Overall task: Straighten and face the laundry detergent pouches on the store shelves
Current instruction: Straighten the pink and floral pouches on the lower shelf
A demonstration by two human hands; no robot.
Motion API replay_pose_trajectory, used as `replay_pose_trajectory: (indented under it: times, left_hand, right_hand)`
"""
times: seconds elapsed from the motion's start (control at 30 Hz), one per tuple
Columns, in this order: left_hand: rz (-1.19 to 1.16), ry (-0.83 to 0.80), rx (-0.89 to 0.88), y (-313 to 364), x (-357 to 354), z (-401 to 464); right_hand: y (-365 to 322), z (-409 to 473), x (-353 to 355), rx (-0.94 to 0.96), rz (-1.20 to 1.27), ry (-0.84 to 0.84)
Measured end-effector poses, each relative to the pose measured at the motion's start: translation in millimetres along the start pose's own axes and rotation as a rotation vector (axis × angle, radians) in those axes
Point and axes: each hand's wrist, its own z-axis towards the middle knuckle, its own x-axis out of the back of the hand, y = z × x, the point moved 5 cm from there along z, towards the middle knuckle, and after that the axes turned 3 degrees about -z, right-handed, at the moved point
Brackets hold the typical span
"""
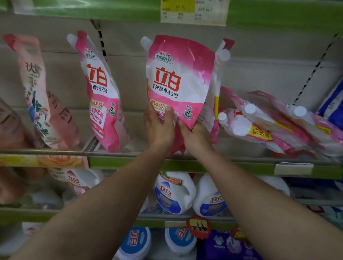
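Left hand (pixel 159 128): laid on the lower left front of the pink detergent pouch (pixel 179 80), thumb over the printed face; the other fingers are hidden behind the pouch, so the grip is only partly seen.
Right hand (pixel 195 135): curled round the pouch's lower right corner; fingertips hidden under the plastic.
Arms: both bare forearms are raised and converge at the pouch base.
Held pouch: kept upright over the shelf edge (pixel 217 164), label facing out, spout at top left.
Hidden: a second pouch (pixel 221 72) is mostly covered behind it.
Right: toppled pouches (pixel 274 123) lie heaped, overlapping.
Left: a leaning pink pouch (pixel 101 95); a blurred floral pouch (pixel 37 92).
Below: white jugs (pixel 174 192), labels partly obscured.
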Motion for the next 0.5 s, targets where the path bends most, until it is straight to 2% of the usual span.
replay_pose_trajectory:
  times: [0.23,0.5]
  left_hand:
    - [0.013,-0.037,0.088,6.5,-1.7,-0.4]
    - [0.039,-0.088,0.114,10.1,1.6,-8.8]
  right_hand:
    - [-10.5,-5.8,1.0,-0.026,0.009,-0.041]
    - [-17.2,-8.7,0.6,-0.071,-0.067,0.031]
